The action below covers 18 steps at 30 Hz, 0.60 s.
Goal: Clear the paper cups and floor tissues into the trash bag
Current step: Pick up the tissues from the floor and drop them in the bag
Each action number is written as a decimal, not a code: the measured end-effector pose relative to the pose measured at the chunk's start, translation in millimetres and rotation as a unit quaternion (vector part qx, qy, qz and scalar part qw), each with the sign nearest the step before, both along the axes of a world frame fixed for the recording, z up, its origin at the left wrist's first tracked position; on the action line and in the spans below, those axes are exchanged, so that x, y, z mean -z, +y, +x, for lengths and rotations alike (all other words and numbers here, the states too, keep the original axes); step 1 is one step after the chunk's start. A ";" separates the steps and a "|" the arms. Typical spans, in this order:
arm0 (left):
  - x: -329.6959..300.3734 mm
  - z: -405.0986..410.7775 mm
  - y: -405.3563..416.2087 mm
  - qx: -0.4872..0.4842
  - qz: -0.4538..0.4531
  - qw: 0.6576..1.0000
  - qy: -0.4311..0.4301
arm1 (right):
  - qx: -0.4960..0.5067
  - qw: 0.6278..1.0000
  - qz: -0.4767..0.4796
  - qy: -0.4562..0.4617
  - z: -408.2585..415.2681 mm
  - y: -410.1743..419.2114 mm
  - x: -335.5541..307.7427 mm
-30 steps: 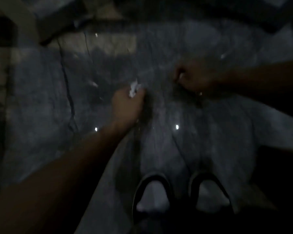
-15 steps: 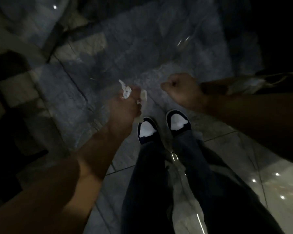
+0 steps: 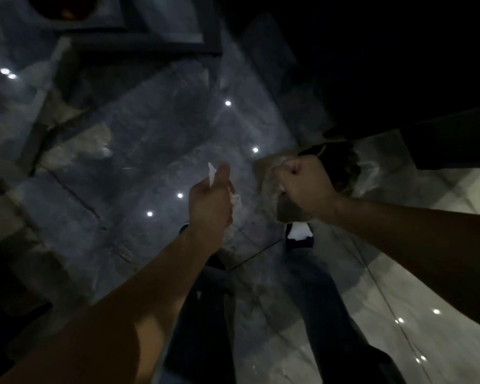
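Our left hand point(image 3: 209, 202) has its grip closed around crumpled tissues point(image 3: 235, 200), raised clear of the floor point(image 3: 139, 151) and near the trash bag point(image 3: 272, 176). Our right hand point(image 3: 302, 184) fists the bag's rim, likely holding the mouth up to receive them.

One view only, worn on the person's head, looking steeply down past both forearms at the glossy tiled floor point(image 3: 139, 167) (dim, with ceiling lights reflected). The hands sit close, mid-frame; legs and a shoe point(image 3: 298, 234) lie directly below.
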State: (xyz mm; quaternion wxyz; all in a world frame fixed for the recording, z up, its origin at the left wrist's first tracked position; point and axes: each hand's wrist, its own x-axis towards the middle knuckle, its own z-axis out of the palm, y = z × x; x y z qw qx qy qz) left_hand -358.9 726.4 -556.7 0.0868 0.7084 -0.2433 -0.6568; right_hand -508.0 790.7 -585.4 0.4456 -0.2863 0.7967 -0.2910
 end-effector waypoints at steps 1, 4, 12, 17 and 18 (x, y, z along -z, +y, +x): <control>-0.5 -14.4 6.5 -0.003 0.027 1.000 0.008 | 0.004 1.000 0.008 0.013 -15.4 10.7 0.2; -2.7 -58.1 27.2 -0.021 0.091 0.992 0.079 | 0.048 0.997 0.064 0.011 -53.2 38.3 2.0; 32.3 -124.3 58.3 -0.075 0.215 0.959 0.168 | 0.242 0.932 0.183 -0.200 -113.2 64.9 23.8; 49.5 -135.3 64.1 -0.065 0.222 0.953 0.194 | 0.277 0.908 0.182 -0.255 -121.5 63.6 34.9; 49.1 -136.2 64.7 -0.051 0.216 0.954 0.199 | 0.271 0.905 0.189 -0.268 -121.9 64.4 35.5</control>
